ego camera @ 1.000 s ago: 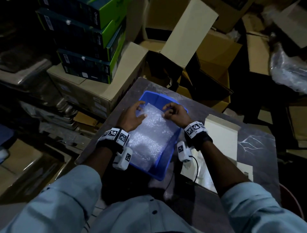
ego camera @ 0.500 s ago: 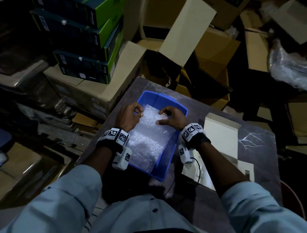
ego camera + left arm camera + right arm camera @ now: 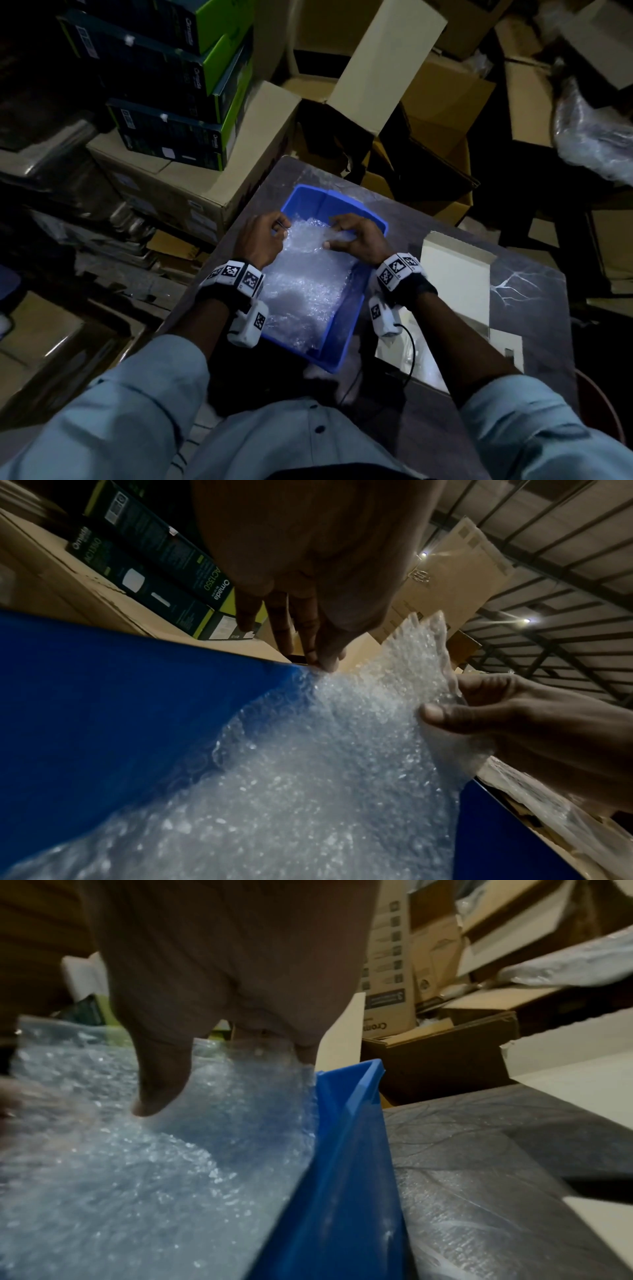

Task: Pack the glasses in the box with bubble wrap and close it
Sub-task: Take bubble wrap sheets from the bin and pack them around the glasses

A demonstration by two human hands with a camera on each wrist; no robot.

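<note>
A blue plastic bin (image 3: 356, 305) stands on the dark worktop (image 3: 534, 308), toward its far left corner, and a sheet of bubble wrap (image 3: 301, 291) fills nearly all of it, covering whatever lies under it (no glasses can be made out). The left hand (image 3: 260, 236) pinches the sheet's far left edge between curled fingertips (image 3: 325, 661) at the bin's rim. The right hand (image 3: 356, 236) has its grip on the far right part, thumb on top and fingers curled behind the film. From the left wrist the wrap's far edge is seen standing up above the bin wall (image 3: 120, 710), which the head view flattens out. The right wrist shows a second clear sheet (image 3: 479, 1231) lying on the worktop just beside the bin's right wall (image 3: 346, 1150). A flat white carton (image 3: 455, 284) lies further to the right on the worktop.
</note>
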